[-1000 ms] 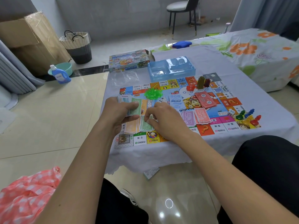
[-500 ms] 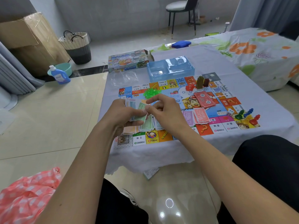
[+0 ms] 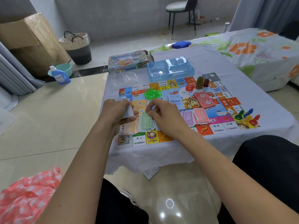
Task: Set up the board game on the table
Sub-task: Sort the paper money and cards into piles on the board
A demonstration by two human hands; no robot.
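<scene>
While play money gets sorted by colour

Left hand [image 3: 119, 110] grips the unsorted notes [image 3: 127, 111]; right hand [image 3: 163, 116], fingertips pinched, hovers above the green pile [image 3: 145, 125].

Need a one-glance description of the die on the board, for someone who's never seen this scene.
Start at the colourful game board on the white-clothed table and go to its near right corner, where the plastic pawns lie in a cluster. Just left of them sits the die. It is the only small white cube with dark pips; the pawns beside it are green, blue, yellow and red.
</scene>
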